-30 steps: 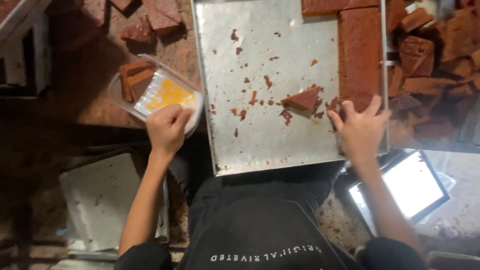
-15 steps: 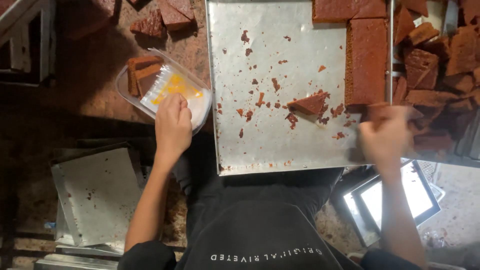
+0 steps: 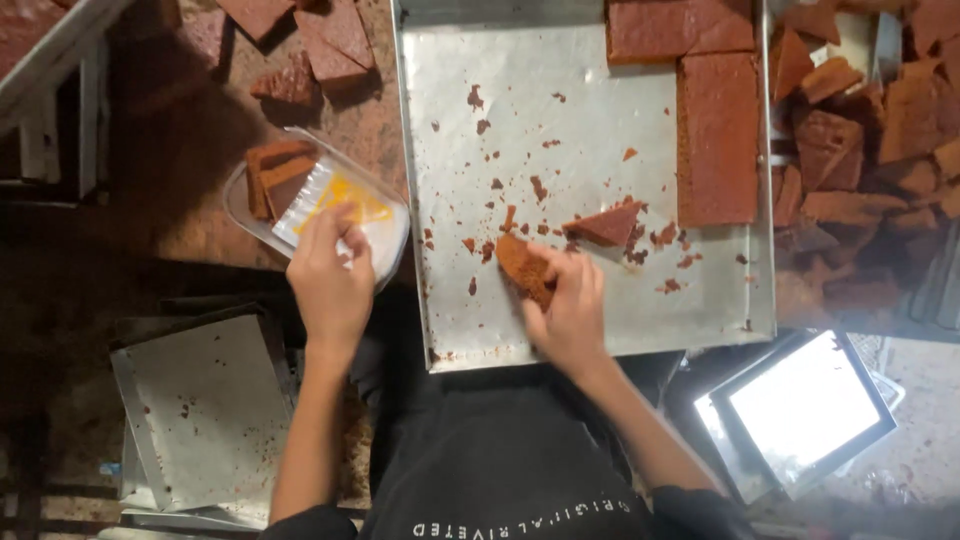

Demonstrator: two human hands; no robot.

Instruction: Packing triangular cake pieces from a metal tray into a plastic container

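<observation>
**Cake piece lifted from tray, box steadied beside it**

A metal tray [image 3: 440, 150], lined with pale paper and strewn with brown crumbs, is seen from above. The right hand [image 3: 570, 305] is curled over a brown cake piece [image 3: 522, 265] near the tray's front edge; the fingers are bent around it and the piece is gripped at its right end, with its left end jutting free. Just beside it, to the right, a triangular offcut [image 3: 605, 225] lies on the paper. Larger slabs [image 3: 715, 135] of the same cake are set along the tray's far and right sides.

The left hand [image 3: 330, 280] is laid on a clear plastic box [image 3: 390, 235] resting on the brown tabletop just left of the tray. The fingers are loosely bent over the box's near rim and a yellow-printed wrapper inside; whether anything is pinched cannot be told. Two cake slices [image 3: 270, 175] stand in the box's far end.

Cake scraps [image 3: 860, 140] are heaped to the right of the tray. A lit tablet [image 3: 805, 405] sits at lower right, and an empty tray [image 3: 200, 410] at lower left.

The cake piece is judged light, soft and crumbly, likely to break if squeezed. It is best supported from beneath, across its broad faces, not by a thin corner.
</observation>
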